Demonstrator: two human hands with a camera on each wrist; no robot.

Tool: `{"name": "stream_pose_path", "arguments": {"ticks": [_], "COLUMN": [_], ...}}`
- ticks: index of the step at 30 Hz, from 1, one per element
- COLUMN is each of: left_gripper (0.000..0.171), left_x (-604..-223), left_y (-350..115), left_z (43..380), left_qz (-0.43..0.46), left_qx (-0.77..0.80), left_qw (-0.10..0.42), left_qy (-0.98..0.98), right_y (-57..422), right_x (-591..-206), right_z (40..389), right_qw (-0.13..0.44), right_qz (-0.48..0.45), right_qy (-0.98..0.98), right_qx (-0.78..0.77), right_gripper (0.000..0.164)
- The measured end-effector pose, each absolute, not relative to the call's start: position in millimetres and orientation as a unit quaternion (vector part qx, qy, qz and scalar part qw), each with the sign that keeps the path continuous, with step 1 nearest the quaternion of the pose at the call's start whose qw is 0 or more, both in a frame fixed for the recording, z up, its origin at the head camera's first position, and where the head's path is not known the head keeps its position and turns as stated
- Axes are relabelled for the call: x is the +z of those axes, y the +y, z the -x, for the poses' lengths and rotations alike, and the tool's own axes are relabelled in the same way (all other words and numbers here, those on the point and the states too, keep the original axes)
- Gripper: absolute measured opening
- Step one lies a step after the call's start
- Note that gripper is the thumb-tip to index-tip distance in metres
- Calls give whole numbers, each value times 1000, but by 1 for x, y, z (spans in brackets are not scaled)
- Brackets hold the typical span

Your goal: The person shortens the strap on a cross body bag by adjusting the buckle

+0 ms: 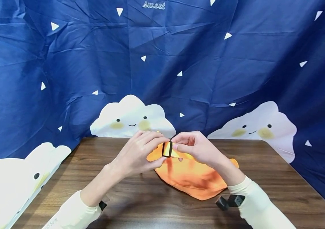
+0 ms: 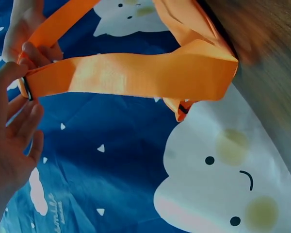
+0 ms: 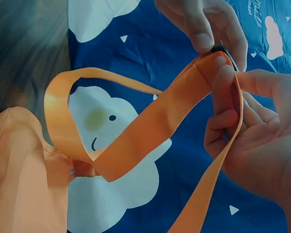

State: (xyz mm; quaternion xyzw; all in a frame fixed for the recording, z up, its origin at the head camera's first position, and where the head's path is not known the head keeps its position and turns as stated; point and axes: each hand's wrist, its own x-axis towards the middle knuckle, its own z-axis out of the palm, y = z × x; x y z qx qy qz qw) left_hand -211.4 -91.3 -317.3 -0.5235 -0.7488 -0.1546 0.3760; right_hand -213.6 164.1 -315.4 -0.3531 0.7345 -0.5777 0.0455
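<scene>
A black slide buckle (image 1: pixel 163 150) sits on a wide orange strap (image 2: pixel 121 76), lifted in front of me above the table. My left hand (image 1: pixel 143 150) pinches the buckle, index fingertip at its top edge and thumb at its bottom edge. Just right of it, my right hand (image 1: pixel 197 149) pinches the strap with thumb and fingers close beside the buckle. In the right wrist view, a loose length of strap (image 3: pixel 203 194) hangs down past the right hand's fingers. The strap joins an orange cloth item (image 1: pixel 192 179) with dark edging, which lies below the hands; its kind is hidden by folds.
The brown wood-grain table (image 1: pixel 133 200) spreads beneath everything. Behind it hangs a blue curtain (image 1: pixel 162 73) with white triangles and smiling clouds. Dark wrist-worn devices, such as the one on the right sleeve (image 1: pixel 261 205), stick out near the table surface.
</scene>
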Motion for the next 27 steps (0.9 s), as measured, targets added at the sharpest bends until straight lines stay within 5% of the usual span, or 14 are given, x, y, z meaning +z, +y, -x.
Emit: {"name": "stream_pose_path", "arguments": {"ticks": [27], "left_gripper": [47], "left_x": [-320], "left_y": [-88], "left_z": [212], "left_qz": [527], "left_qx": [-161], "left_qw": [380], "left_qy": [-744], "right_y": [164], "right_x": [-319], "right_z": [215], "right_qw": [38], "right_qz": [344], "right_qy": [694], "right_qx": [-631], "right_gripper": [13]}}
